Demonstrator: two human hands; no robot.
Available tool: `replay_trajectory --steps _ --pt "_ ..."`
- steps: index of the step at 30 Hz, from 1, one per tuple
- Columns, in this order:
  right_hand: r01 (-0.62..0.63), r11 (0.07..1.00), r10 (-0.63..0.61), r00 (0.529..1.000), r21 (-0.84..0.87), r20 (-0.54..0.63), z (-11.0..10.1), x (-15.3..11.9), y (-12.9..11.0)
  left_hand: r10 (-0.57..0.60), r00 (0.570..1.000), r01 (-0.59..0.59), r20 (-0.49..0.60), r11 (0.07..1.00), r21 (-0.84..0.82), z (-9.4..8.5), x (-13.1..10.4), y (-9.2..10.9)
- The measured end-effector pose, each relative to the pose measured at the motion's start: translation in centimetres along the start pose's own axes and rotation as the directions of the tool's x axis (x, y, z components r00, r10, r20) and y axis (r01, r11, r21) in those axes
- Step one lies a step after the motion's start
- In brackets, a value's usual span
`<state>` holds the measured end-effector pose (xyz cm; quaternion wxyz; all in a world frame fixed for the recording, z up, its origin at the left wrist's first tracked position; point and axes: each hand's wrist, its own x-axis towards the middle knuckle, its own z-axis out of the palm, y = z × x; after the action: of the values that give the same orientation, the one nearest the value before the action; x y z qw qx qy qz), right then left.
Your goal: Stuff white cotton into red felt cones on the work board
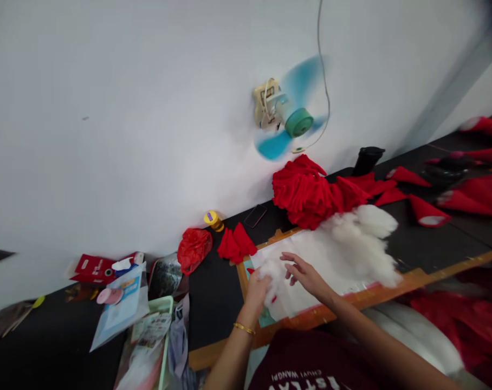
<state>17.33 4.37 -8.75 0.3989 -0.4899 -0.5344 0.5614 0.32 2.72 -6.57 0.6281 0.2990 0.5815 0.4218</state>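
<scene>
The left hand (257,290) is curled around a tuft of white stuffing (273,281) above the white sheet (306,265) on the table (213,303). Just beside it, the right hand (303,273) is empty, its fingers loosely spread.

My desk (217,281) is black, with orange-brown strips (408,279) along its near edge. The fluff (272,271) in my left fingers (262,284) is white, like the fluffy heap (363,238) and sheet (311,254). Toward the far edge, the cloth pile (303,189) is bright red and the tub (214,221) yellow. My maroon top (311,360) has white lettering; my bracelet (244,328) is gold-coloured.
</scene>
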Motion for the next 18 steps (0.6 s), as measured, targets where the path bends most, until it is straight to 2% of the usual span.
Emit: replay_trajectory --steps 3,8,11,13,18 --pt "0.056 0.997 -0.056 0.998 -0.049 0.019 0.6 -0.3 -0.9 0.012 0.999 -0.013 0.053 1.000 0.007 -0.1 0.0 -0.2" --pt "-0.005 0.996 -0.011 0.985 -0.086 -0.174 1.1 0.2 -1.3 0.029 1.000 -0.029 0.005 0.997 -0.074 -0.6 -0.4 0.1" --pt "-0.040 0.997 0.025 0.974 -0.062 -0.226 0.8 0.3 -1.0 0.023 0.999 -0.025 -0.022 0.994 -0.105 -1.3 -0.7 0.1" --pt "-0.035 0.997 0.021 0.979 -0.067 -0.202 0.9 0.3 -0.9 0.019 1.000 -0.021 -0.020 0.994 -0.106 -1.6 -0.8 0.0" --pt "0.017 0.997 -0.019 0.999 -0.079 -0.029 2.1 0.4 -1.3 0.049 0.999 -0.050 -0.021 0.997 -0.061 -1.3 -0.5 -0.1"
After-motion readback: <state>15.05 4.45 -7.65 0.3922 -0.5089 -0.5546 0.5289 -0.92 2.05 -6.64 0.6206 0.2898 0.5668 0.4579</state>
